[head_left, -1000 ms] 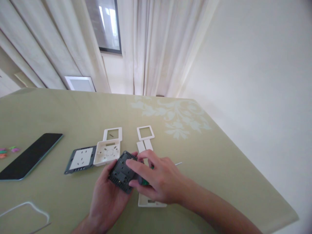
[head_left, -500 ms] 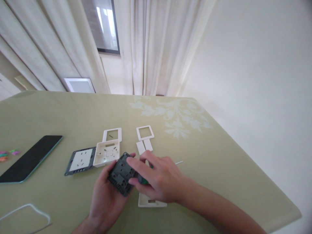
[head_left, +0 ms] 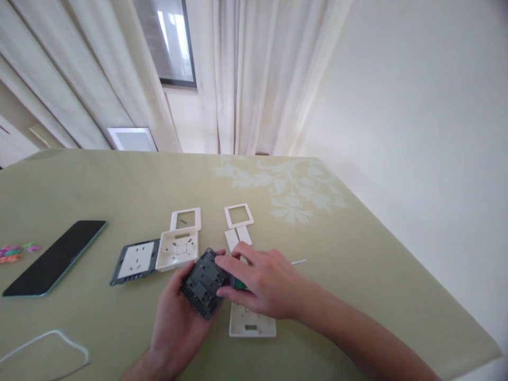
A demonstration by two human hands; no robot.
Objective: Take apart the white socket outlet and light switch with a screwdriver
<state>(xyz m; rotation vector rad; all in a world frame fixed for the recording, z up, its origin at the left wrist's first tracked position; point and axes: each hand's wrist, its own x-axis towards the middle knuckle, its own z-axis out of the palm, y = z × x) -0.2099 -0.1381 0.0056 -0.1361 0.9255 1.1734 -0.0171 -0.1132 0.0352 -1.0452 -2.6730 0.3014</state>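
A dark grey wall-switch module (head_left: 203, 284) lies tilted in my left hand (head_left: 180, 323), its back facing up and its edges between thumb and fingers. My right hand (head_left: 265, 280) is closed around a screwdriver (head_left: 240, 284). Its green and dark handle shows below my fingers, and a thin shaft sticks out on the far side of the hand. My right index finger and thumb reach the module's right edge; whether they pinch anything small there is hidden. Partly under my right hand sits a white mounting box (head_left: 252, 328).
Left of my hands are another white mounting box (head_left: 178, 264), a socket module (head_left: 137, 260) and a white frame (head_left: 173, 219) with a screw inside it. Beyond lie a second frame (head_left: 238, 215) and two white rocker plates (head_left: 238, 236). A phone (head_left: 55, 259), colourful bits (head_left: 18, 252) and white cable (head_left: 59, 334) are farther left.
The view has shifted slightly, so everything sits a little farther right. My right hand has drawn back slightly from the module's back, showing more of it. Both hands keep their hold.
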